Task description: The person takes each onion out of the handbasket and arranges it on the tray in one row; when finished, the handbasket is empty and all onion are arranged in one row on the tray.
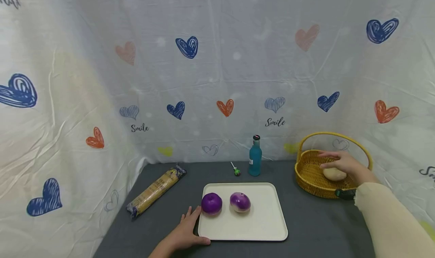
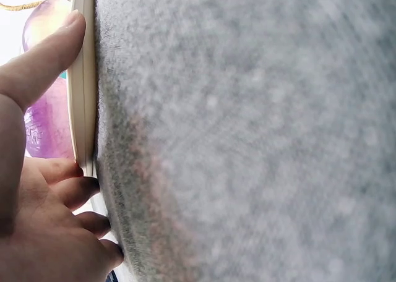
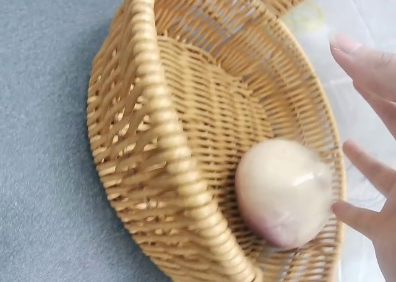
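My left hand [image 1: 185,229] holds the front-left corner of a cream tray [image 1: 265,224], thumb along the front rim and fingers at the left side. Two round purple-and-white vegetables, turnip-like, lie on the tray: a deep purple one [image 1: 212,204] by the fingers and a paler-based one [image 1: 240,202] to its right. Over the wicker basket [image 1: 310,186] hovers my right hand [image 1: 343,163], fingers spread. A similar pale vegetable with a purple patch [image 3: 284,192] lies in the basket below that hand. In the right wrist view the fingertips [image 3: 349,44] are apart around nothing.
A long yellow packet with dark ends [image 1: 156,192] lies at the left. Behind the tray are a green lollipop [image 1: 236,172] and an upright blue bottle [image 1: 255,160]. The basket's tall handle [image 1: 334,134] arches near the right hand. A heart-printed cloth [image 1: 221,62] hangs behind the table.
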Available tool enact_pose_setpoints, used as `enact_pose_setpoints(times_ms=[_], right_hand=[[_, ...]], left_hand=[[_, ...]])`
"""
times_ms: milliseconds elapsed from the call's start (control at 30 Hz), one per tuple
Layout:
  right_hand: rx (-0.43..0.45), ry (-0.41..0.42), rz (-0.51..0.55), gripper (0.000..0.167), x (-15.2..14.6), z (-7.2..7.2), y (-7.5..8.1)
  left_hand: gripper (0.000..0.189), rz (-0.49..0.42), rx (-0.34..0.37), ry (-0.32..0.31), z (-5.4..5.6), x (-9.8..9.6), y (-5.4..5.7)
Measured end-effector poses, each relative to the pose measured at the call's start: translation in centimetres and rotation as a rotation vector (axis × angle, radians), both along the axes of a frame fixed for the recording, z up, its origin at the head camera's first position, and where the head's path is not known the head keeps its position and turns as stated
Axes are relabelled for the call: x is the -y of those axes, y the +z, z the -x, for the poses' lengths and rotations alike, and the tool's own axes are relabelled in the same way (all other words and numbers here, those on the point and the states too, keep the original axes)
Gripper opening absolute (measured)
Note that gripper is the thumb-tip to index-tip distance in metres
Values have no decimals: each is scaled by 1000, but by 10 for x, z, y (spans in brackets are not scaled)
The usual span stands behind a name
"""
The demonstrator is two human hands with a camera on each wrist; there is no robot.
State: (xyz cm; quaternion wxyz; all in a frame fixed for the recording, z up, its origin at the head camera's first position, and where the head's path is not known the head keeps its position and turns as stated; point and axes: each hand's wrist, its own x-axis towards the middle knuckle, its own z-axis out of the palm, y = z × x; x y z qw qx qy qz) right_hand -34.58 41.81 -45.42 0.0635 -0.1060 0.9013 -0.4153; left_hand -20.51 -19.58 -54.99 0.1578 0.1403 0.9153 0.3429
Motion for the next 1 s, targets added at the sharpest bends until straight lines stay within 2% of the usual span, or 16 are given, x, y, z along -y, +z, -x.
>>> enact_pose_setpoints(times_ms=[267, 500, 733, 1000], right_hand=[[75, -75, 40, 78, -13, -6, -13], [141, -95, 139, 78, -13, -6, -19], [175, -77, 51, 78, -15, -2, -30], [217, -104, -34, 78, -16, 2, -35]], left_hand=[[118, 9, -15, -10, -1, 0, -4], [119, 16, -15, 0, -2, 0, -3], [119, 16, -20, 4, -2, 0, -3], [118, 14, -15, -3, -1, 0, -1]])
